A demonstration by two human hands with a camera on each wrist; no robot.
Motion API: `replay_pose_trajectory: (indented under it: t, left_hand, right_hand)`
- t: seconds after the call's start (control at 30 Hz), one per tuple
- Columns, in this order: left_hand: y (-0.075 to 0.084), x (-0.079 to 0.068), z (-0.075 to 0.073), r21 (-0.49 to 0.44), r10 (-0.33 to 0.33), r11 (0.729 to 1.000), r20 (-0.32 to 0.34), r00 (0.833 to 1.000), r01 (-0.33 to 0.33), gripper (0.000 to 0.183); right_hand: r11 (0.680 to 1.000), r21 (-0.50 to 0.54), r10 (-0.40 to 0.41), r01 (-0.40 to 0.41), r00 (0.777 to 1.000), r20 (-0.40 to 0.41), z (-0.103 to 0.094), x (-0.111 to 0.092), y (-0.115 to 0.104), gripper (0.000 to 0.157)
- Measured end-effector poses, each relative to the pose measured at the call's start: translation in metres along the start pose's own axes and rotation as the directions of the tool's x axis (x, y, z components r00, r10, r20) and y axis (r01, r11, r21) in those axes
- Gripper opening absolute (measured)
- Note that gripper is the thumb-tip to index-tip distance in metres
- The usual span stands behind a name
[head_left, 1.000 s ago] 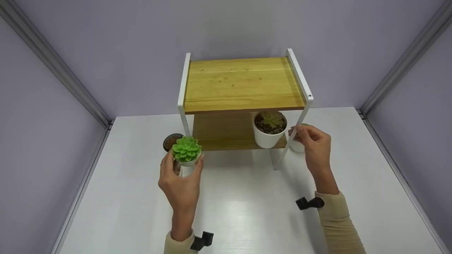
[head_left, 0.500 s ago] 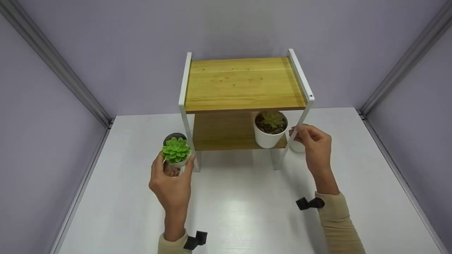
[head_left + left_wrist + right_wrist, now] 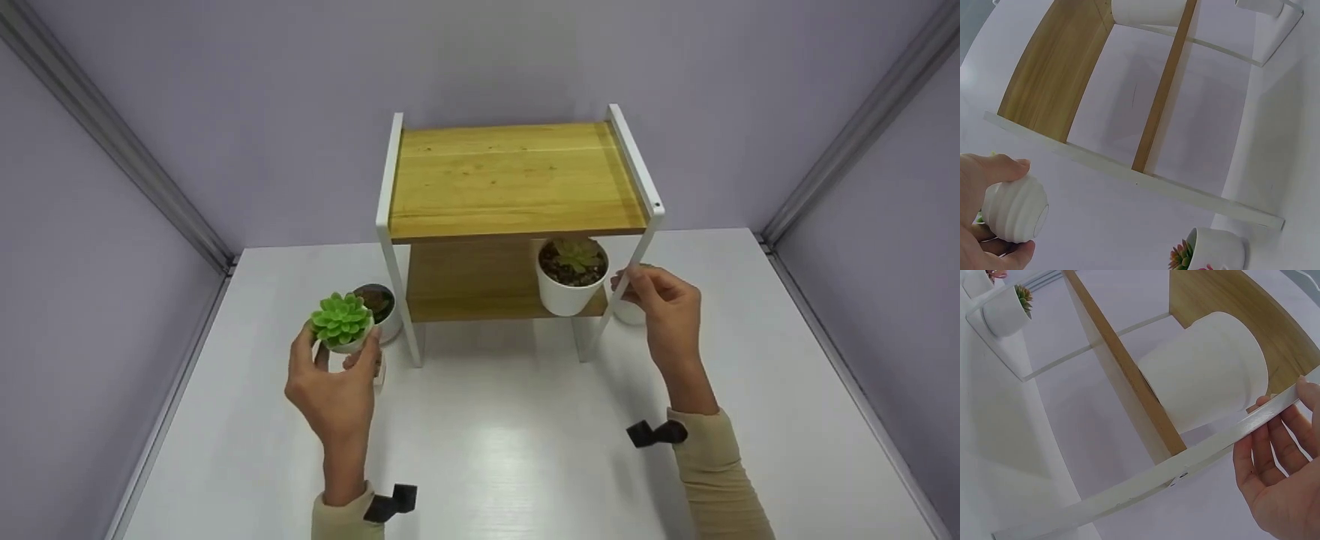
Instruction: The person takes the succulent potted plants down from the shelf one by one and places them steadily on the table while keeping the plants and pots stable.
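My left hand (image 3: 337, 397) holds a bright green succulent (image 3: 341, 319) in a small ribbed white pot (image 3: 1019, 211), thumb and fingers around its sides. It hovers left of a two-tier wooden shelf (image 3: 517, 180) with a white frame. Over on the right, my right hand (image 3: 671, 326) pinches the shelf's white front upright (image 3: 1213, 440) between thumb and fingers. A larger white pot (image 3: 568, 298) with a succulent stands on the lower tier at its right end, close to that upright.
Beside the shelf's left leg stands a white potted plant (image 3: 388, 328). A smaller pot (image 3: 379, 375) in front of it is partly covered by my left hand. Another white pot (image 3: 630, 313) sits behind my right hand. Walls rise on the left, right and back of the white table (image 3: 495, 450).
My left hand has carried the green succulent leftward, away from the shelf, uncovering more of the potted plant beside the leg. My right hand keeps its grip on the upright.
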State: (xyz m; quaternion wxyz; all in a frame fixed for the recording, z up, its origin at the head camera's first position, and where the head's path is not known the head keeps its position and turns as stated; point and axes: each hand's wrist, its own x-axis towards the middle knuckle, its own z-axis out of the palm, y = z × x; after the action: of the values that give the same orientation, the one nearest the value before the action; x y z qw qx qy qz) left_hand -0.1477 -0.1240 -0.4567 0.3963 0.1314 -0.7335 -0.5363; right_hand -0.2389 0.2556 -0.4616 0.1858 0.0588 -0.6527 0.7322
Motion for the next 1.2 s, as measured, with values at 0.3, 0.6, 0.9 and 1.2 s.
replay_pose_trajectory:
  t: [0.3, 0.6, 0.9, 1.2]
  left_hand:
    - [-0.012, 0.012, -0.006, 0.039, -0.010, 0.999, -0.006, 1.000, 0.010, 0.066]
    - [-0.025, 0.024, -0.015, 0.076, -0.044, 0.996, -0.016, 0.999, 0.045, 0.067]
    - [-0.038, 0.036, -0.024, 0.059, -0.092, 0.994, 0.008, 0.996, 0.091, 0.067]
    - [-0.054, 0.044, -0.030, 0.094, -0.158, 0.984, 0.035, 0.987, 0.154, 0.069]
  right_hand:
    - [1.000, -0.013, 0.013, -0.013, 1.000, -0.003, -0.001, 0.000, 0.000, 0.035]
    - [1.000, -0.027, -0.011, 0.011, 1.000, 0.006, -0.001, -0.002, 0.001, 0.035]
    - [1.000, -0.005, -0.009, 0.009, 1.000, 0.006, -0.001, -0.002, 0.000, 0.031]
    - [1.000, -0.029, 0.004, -0.004, 1.000, 0.011, 0.000, -0.002, -0.001, 0.033]
